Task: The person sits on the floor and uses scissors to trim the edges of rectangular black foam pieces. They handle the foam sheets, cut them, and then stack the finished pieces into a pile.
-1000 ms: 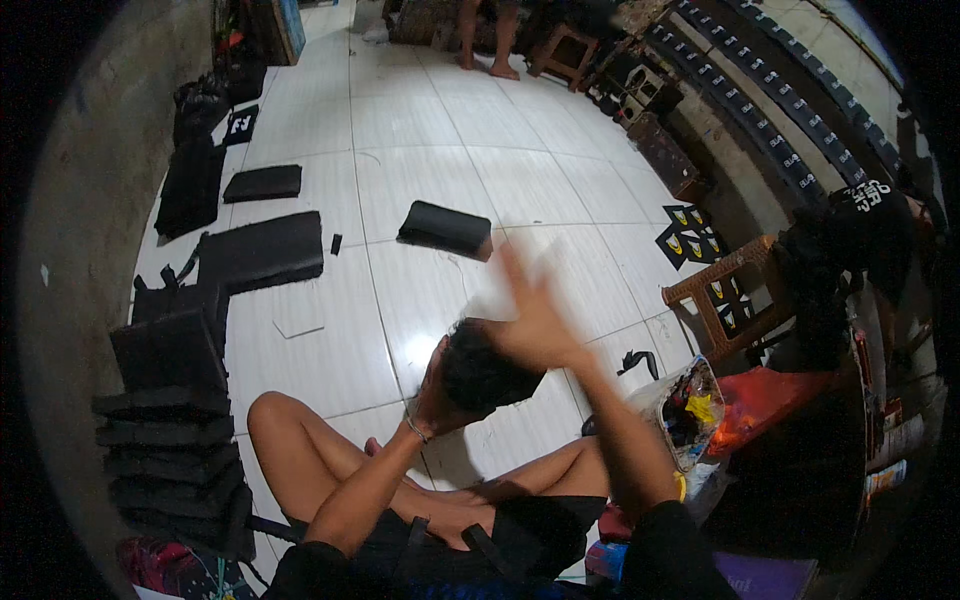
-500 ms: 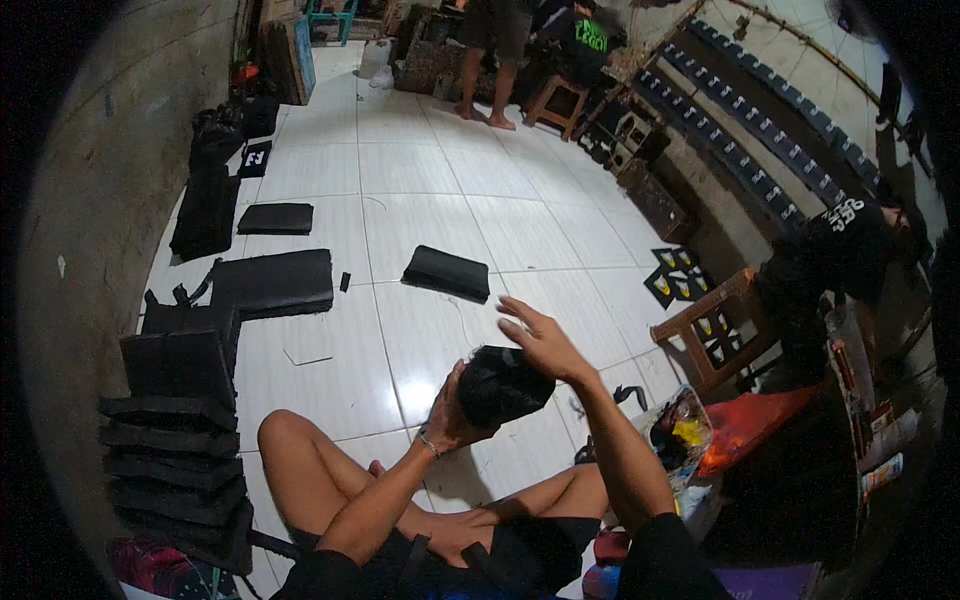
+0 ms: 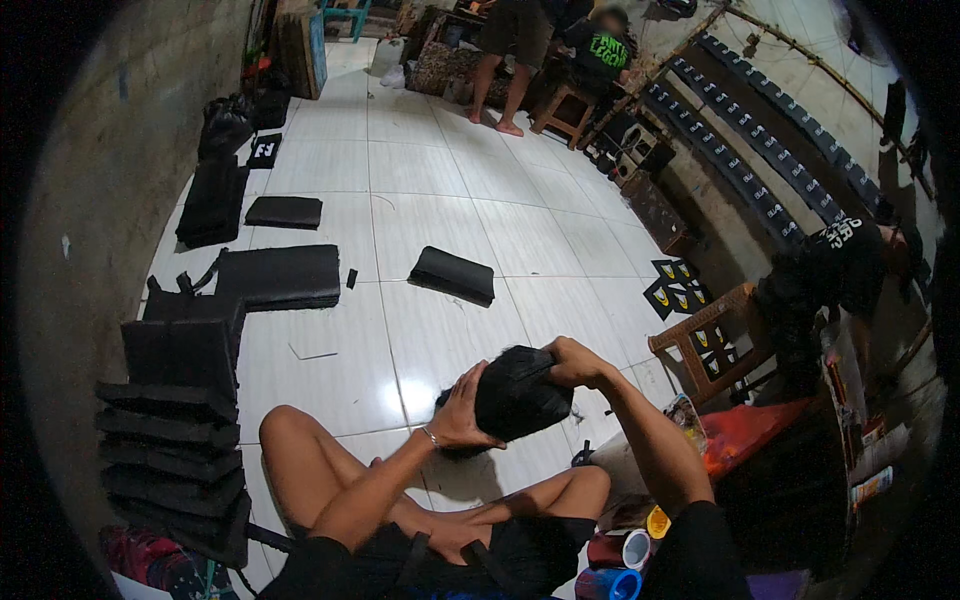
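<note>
Out over my crossed legs I hold a dark, bulky fabric piece (image 3: 520,400). My left hand (image 3: 462,408) wraps round its left side, thumb low along it. My right hand (image 3: 575,362) grips its upper right edge with curled fingers; some fingertips are hidden. Beyond it a folded black pad (image 3: 450,275) lies on the white tiles (image 3: 420,200). To the left, flat black panels (image 3: 277,277) and a pile of padded black pieces (image 3: 170,465) lie on the floor.
Colored cups (image 3: 622,549) stand beside my right knee, near a red bag (image 3: 742,435). A plastic stool (image 3: 690,340) and a bending co-worker (image 3: 850,260) are at right, near hanging rows of strips (image 3: 730,130). Other people (image 3: 510,60) are at the back. A wall (image 3: 120,180) runs along the left.
My right hand, raised with spread fingers earlier, has come onto the piece and closed on its edge. The piece in my left hand has shifted right.
</note>
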### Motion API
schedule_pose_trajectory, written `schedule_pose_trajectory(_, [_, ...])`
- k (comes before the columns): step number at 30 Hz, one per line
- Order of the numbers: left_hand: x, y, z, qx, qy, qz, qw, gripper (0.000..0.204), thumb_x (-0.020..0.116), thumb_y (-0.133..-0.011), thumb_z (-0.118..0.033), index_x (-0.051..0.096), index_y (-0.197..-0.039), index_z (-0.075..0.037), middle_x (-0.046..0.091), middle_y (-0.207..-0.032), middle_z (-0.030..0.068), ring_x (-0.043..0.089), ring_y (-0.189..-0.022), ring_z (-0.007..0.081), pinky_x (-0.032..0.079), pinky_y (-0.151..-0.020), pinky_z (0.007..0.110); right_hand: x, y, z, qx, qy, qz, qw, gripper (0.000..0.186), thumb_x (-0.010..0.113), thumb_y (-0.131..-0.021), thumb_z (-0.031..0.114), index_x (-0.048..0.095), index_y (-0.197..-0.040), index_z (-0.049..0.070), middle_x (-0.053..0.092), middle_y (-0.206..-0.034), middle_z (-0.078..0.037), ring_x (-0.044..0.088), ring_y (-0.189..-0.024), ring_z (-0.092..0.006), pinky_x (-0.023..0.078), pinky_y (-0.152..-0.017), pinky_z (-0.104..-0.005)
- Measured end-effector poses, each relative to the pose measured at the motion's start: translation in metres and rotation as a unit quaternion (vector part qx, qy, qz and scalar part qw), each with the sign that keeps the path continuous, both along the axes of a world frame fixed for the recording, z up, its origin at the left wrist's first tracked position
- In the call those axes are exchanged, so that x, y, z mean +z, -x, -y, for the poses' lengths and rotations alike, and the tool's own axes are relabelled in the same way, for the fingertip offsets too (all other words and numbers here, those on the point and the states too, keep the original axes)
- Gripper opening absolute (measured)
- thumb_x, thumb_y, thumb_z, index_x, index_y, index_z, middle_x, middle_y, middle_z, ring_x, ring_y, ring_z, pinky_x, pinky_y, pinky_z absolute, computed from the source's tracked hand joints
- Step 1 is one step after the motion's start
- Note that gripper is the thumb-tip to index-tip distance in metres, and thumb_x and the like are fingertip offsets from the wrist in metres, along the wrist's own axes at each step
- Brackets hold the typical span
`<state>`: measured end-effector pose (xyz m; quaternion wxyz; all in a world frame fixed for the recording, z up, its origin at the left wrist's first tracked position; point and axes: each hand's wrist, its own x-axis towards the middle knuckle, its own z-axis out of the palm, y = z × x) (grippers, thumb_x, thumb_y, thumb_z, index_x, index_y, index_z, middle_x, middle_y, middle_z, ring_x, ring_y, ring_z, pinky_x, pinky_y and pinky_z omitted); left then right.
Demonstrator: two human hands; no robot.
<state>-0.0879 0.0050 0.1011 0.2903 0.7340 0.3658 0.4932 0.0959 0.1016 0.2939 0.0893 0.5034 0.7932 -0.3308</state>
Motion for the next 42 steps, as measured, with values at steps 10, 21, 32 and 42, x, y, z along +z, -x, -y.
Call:
schedule_pose_trajectory(10, [-0.021, 0.068, -0.047, -0.172, 0.337, -0.177, 0.908, 0.059, 0.082, -0.065, -0.041, 0.067, -0.101, 0.003, 0.069, -0.084, 0.0166, 0.064, -0.078, 0.0221, 0.05, -0.072, 0.034, -0.049, -0.09, -0.019, -0.098, 0.192, -0.225, 0.95, 0.021, 0.069, -0.073, -0.003, 0.067, -0.093, -0.004, 0.07, -0.09, -0.007, 0.064, -0.077, -0.0134, 0.052, -0.076, -0.0271])
schedule_pose_trajectory(21, [-0.062, 0.095, -0.104, -0.15, 0.513, -0.399, 0.745, 0.051, 0.084, -0.061, -0.044, 0.071, -0.077, 0.003, 0.066, -0.065, 0.0078, 0.062, -0.057, 0.0168, 0.048, -0.053, 0.031, -0.269, -0.079, -0.023, -0.306, 0.305, -0.236, 0.87, 0.047, 0.077, -0.072, 0.013, 0.06, -0.11, -0.008, 0.067, -0.101, -0.012, 0.065, -0.083, -0.0207, 0.053, -0.078, -0.0312])
schedule_pose_trajectory(32, [-0.074, 0.156, -0.079, -0.147, 0.708, -0.149, 0.674, 0.056, 0.061, -0.084, -0.057, 0.064, -0.107, -0.006, 0.067, -0.094, 0.0059, 0.065, -0.081, 0.015, 0.054, -0.068, 0.029, -0.283, -0.086, -0.022, -0.306, 0.324, -0.261, 0.856, 0.053, 0.076, -0.078, 0.021, 0.053, -0.113, -0.012, 0.065, -0.099, -0.017, 0.065, -0.085, -0.0206, 0.054, -0.076, -0.0315])
schedule_pose_trajectory(42, [-0.1, 0.1, 0.003, 0.288, 0.602, 0.294, 0.684, 0.07, 0.05, -0.084, -0.067, 0.064, -0.101, 0.0, 0.068, -0.098, 0.0124, 0.065, -0.084, 0.0268, 0.05, -0.072, 0.034, -0.281, -0.056, -0.011, -0.336, 0.173, -0.242, 0.894, 0.047, 0.073, -0.079, 0.034, 0.063, -0.102, -0.006, 0.067, -0.088, -0.011, 0.063, -0.074, -0.0176, 0.052, -0.067, -0.0306])
